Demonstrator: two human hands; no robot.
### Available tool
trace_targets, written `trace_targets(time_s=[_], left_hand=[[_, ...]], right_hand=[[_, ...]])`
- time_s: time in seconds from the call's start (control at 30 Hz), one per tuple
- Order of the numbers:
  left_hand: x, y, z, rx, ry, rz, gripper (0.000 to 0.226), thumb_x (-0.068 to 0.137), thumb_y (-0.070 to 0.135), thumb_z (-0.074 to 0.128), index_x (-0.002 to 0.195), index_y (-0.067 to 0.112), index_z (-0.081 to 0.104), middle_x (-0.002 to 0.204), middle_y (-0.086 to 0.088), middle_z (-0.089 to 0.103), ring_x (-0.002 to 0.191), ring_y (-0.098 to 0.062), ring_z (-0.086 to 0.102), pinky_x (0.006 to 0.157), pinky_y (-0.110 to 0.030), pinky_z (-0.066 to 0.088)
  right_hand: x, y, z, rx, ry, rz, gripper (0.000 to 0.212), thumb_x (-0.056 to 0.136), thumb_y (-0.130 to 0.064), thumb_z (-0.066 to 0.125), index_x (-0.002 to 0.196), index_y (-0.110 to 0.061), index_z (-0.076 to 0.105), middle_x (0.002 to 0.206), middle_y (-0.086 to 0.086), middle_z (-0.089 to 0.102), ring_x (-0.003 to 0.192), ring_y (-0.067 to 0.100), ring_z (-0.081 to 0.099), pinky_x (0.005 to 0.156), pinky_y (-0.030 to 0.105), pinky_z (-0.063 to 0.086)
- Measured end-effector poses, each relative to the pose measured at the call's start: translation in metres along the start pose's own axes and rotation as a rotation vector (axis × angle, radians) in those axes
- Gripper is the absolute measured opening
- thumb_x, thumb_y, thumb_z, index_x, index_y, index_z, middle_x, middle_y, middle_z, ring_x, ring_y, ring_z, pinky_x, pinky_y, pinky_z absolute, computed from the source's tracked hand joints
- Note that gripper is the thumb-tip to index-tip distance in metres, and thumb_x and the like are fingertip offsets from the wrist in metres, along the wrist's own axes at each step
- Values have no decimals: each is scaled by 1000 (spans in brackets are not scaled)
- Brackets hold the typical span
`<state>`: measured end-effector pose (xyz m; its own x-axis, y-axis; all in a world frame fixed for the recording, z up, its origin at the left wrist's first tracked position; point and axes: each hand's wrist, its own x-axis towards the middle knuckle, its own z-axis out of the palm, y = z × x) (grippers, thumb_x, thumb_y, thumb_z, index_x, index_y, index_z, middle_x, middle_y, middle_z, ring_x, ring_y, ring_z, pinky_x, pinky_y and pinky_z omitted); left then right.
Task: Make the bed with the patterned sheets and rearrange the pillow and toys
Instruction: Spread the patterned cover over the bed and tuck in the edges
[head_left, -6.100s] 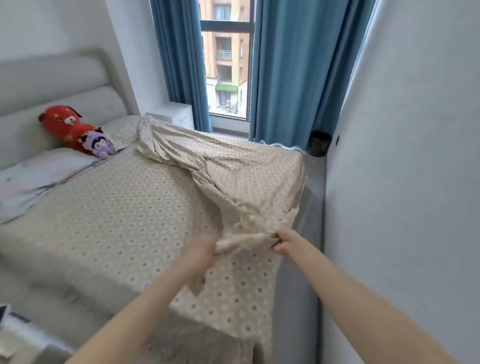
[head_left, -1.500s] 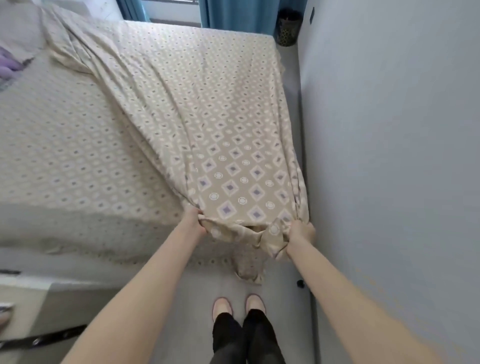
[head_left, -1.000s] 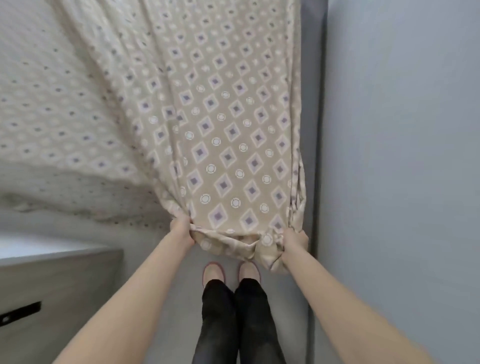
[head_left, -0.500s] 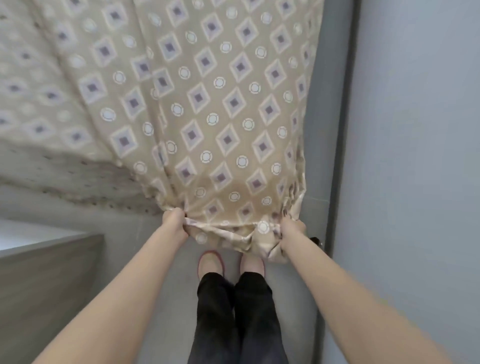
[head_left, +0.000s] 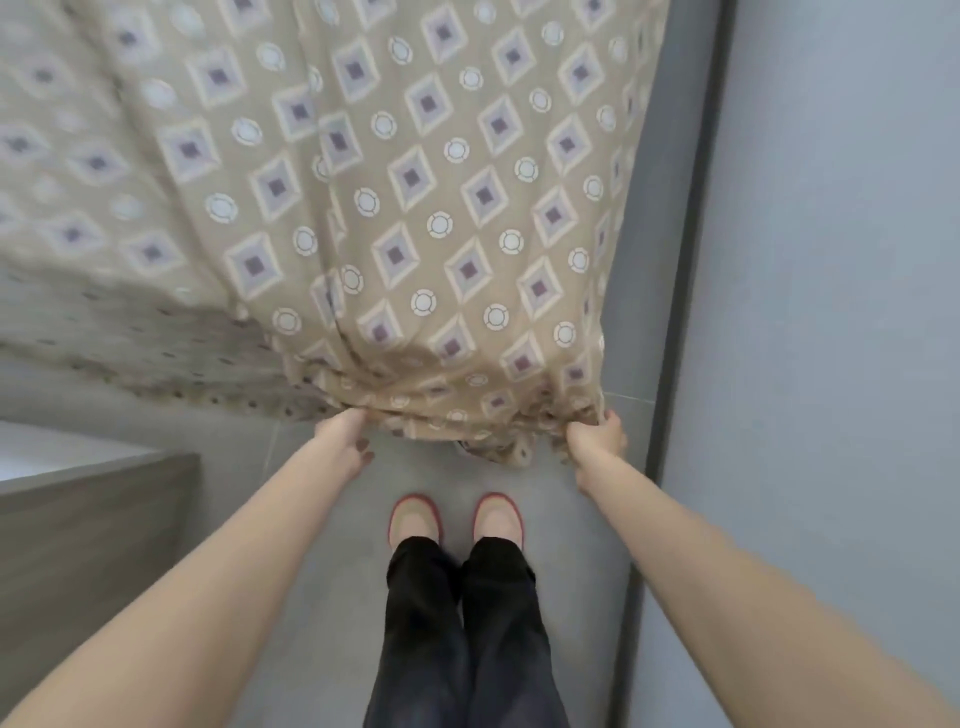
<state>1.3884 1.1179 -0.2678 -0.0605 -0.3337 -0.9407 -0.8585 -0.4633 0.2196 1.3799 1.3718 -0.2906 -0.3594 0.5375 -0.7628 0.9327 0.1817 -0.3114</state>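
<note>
Grey floor (head_left: 311, 597) runs along the foot of the bed (head_left: 78, 332), with a wooden cabinet (head_left: 93, 519) at the near left. The left hand (head_left: 345, 436) grips the bunched hem of the patterned sheet (head_left: 415, 208), fingers curled under it. The sheet drapes from the far mattress down over the bed's near right corner. It looks thin, soft and light, and likely to slide and wrinkle. The hem corners seem the best holds, spread wide and pulled taut. The right hand (head_left: 597, 434) clamps the other end of the gathered hem. Slippers (head_left: 415, 519) stand on the floor below. A pale wall (head_left: 831, 312) closes the right side.
</note>
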Motion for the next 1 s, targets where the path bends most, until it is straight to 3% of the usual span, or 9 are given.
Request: trace_targets(time_s=[0.1,0.17,0.23,0.3,0.43,0.6,0.7,0.83,1.0], left_hand=[[-34,15,-9,4,-68,10,11,96,11,48,104,15,52,93,-3,55,81,-17,54,74,-29,45],[-58,25,-15,-3,-96,12,8,96,10,43,93,14,49,84,-1,52,69,-15,51,62,-27,42],[-87,37,-23,-15,-136,35,10,98,10,41,103,13,49,89,0,56,69,-14,53,67,-29,46],[-120,49,-34,-44,-175,75,21,99,11,42,118,13,50,94,0,59,73,-14,56,77,-31,48],[-197,82,-60,-92,-226,198,29,98,6,42,125,7,53,102,-2,61,77,-17,59,64,-27,44],[-276,121,-102,-134,-228,337,32,97,1,40,127,3,50,121,-10,56,87,-22,60,66,-28,46],[-306,144,-131,-159,-222,406,28,98,1,38,122,4,52,112,-8,58,79,-19,59,70,-30,47],[-335,180,-176,-220,-217,469,23,97,1,37,111,10,53,91,-1,61,76,-17,59,67,-28,45],[-341,228,-244,-286,-201,523,24,96,2,38,108,10,57,94,0,64,80,-18,62,67,-29,49]], right_hand=[[-34,-18,-11,70,-59,4,54,85,-8,49,138,-19,43,140,6,47,121,31,48,101,40,44],[-56,-28,-18,125,-107,24,47,86,-6,48,131,-17,49,132,7,52,109,28,54,90,36,48],[-84,-44,-31,140,-139,5,41,88,-5,47,128,-14,50,121,7,56,94,24,54,76,30,44],[-113,-60,-45,117,-184,-35,39,89,-7,46,128,-14,51,111,7,58,87,22,53,75,30,41],[-176,-106,-73,49,-307,-164,33,89,-9,43,116,-17,60,110,3,62,91,22,55,73,31,43],[-255,-170,-100,27,-494,-239,23,97,-7,38,109,-17,55,100,-1,64,82,16,58,67,26,47],[-294,-202,-109,-12,-572,-297,23,97,-8,40,110,-18,56,107,0,66,87,16,60,75,28,47],[-341,-242,-108,-50,-618,-377,25,97,-8,42,114,-18,57,102,-3,67,86,15,60,68,26,47],[-389,-282,-70,-75,-641,-407,27,96,-7,38,114,-16,57,102,-2,67,86,16,59,68,27,46]])
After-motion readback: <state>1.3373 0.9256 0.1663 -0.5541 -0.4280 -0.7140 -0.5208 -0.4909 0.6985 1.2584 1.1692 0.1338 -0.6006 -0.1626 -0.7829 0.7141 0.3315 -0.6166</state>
